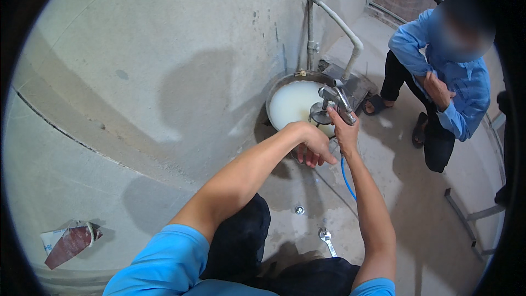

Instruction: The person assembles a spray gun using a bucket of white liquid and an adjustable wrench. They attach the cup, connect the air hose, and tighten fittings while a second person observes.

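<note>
1. Here the right hand (346, 130) is gripping the metal gun (342, 104), fingers wrapping its handle, thumb lying up along the near side.
2. The gun is hanging over the right part of the bucket (280, 80), a round metal disc (319, 114) sitting at its left.
3. Inside the bucket, milky liquid (291, 101) is showing pale and smooth below the rim.
4. Over on the other side, the left hand (315, 143) is hovering just below the disc, near the bucket's close edge; its fingers are bending loosely, half open, and are showing nothing in their hold, though the palm is staying out of view.
5. A blue hose (347, 178) is emerging below the right hand and running down behind the right forearm.
6. Down on the floor (405, 208), a wrench (327, 243) is lying between the forearms, and a small round metal fitting (299, 210) is sitting just beyond it, to the left.
7. Far left, a torn red-and-white bag (70, 244) is lying well apart from everything.
8. Off to the right, a co-worker (466, 90) in a blue shirt is crouching, one hand resting by the other sleeve.
9. Behind the bucket, a pale pipe (339, 24) is bending down along the wall (137, 49).
</note>
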A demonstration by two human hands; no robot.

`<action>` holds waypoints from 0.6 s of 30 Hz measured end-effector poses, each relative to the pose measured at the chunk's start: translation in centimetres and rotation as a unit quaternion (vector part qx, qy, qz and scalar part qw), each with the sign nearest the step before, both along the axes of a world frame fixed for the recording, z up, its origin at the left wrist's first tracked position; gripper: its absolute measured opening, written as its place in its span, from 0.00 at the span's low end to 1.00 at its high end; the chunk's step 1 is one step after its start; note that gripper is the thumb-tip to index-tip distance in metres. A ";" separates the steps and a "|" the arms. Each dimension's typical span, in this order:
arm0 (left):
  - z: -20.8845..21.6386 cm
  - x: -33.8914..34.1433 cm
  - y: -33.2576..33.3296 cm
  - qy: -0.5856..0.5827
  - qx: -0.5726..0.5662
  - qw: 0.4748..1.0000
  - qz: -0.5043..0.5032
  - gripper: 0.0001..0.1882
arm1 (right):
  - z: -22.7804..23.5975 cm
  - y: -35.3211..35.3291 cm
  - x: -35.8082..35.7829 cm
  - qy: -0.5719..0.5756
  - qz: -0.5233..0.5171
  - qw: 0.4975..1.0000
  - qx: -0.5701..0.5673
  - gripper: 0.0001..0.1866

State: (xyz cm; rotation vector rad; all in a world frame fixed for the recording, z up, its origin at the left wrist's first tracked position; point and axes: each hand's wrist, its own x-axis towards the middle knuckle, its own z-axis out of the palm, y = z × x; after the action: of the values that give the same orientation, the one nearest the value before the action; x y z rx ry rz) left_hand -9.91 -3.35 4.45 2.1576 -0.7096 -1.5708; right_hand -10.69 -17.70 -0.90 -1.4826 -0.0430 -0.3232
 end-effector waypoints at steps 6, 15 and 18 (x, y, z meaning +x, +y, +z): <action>0.0 0.0 -0.1 0.001 0.011 1.000 -0.006 0.36 | -0.2 -0.2 0.0 0.018 0.017 0.999 -0.027 0.11; -0.2 -0.3 0.0 -0.007 0.005 1.000 -0.004 0.38 | -0.8 -0.5 0.1 0.059 0.012 0.997 0.051 0.12; -0.3 -0.1 0.1 0.007 0.004 1.000 -0.003 0.39 | -1.4 -0.8 0.5 0.046 -0.003 0.997 0.059 0.12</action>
State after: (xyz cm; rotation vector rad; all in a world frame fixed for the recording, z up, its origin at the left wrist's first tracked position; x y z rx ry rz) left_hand -10.02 -3.29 4.19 2.1498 -0.7067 -1.5922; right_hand -10.24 -18.45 -2.25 -1.3787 0.0528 -0.2577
